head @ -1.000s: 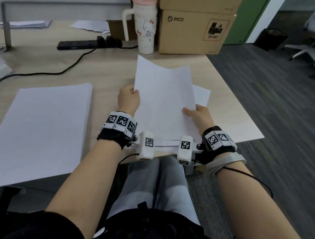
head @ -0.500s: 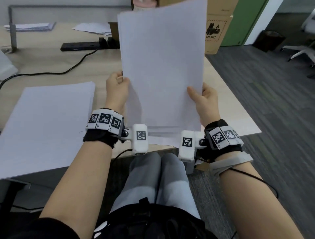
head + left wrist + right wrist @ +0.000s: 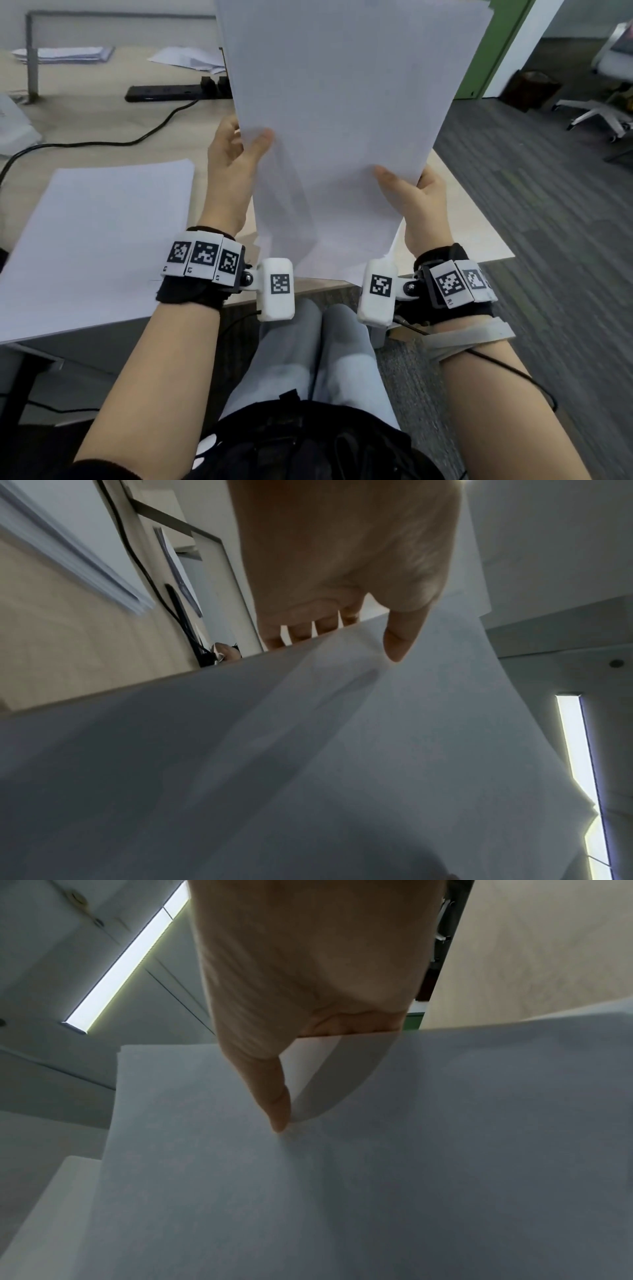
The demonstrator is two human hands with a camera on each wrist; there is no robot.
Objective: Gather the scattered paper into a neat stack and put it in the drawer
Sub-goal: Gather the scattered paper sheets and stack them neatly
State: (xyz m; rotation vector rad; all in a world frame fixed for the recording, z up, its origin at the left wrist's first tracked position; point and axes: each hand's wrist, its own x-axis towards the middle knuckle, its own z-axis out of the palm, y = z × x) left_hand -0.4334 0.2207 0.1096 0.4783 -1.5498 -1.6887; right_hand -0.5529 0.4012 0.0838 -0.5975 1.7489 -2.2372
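Fingers (image 3: 301, 630) behind paper (image 3: 342, 750) show only wrist-side.

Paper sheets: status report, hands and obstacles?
Left hand and right hand each grip a side edge of the sheets. Sheets upright above the desk. Second stack lies to the left. No drawer in view.

You wore a black strap on each wrist, and over each strap sat a white band (image 3: 202, 257) of square panels printed with black-and-white coded markers. A white rounded camera pod (image 3: 278, 289), also carrying a marker, stuck out from the inner side of each wrist on a small ball joint. A pale strap (image 3: 469, 337) and a thin black cable (image 3: 513, 371) ran along your right forearm. Your forearms were bare below black sleeves, and your trousers (image 3: 318, 359) were light grey.
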